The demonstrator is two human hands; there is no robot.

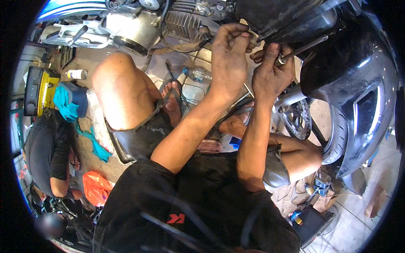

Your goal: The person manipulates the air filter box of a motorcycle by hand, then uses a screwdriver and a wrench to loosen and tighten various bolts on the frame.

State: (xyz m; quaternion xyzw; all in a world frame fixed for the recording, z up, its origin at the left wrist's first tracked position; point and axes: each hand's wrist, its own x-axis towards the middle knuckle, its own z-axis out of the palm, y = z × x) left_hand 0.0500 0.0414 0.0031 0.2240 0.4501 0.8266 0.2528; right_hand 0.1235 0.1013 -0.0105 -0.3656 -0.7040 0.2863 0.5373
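My left hand (233, 59) is raised beside the black plastic body part (274, 21) of a motorcycle. Its fingers are curled and pinched together, and what they hold, if anything, is hidden. Just right of it, my right hand (273, 76) is closed around a thin metal rod-shaped tool (311, 43) with a round, socket-like end near the thumb. The rod slants up to the right, in front of the black bodywork. Both hands are dark with grime. Left of them are the finned engine cylinder (183, 24) and a silver engine casing (126, 27).
A glossy black panel (358, 80), wheel (336, 135) and brake disc (296, 120) stand at right. On the floor lie a plastic bottle (198, 75), a white container (77, 74), a yellow-black case (48, 90), teal cloth (66, 101) and an orange bag (96, 187). Another person (46, 147) crouches at left.
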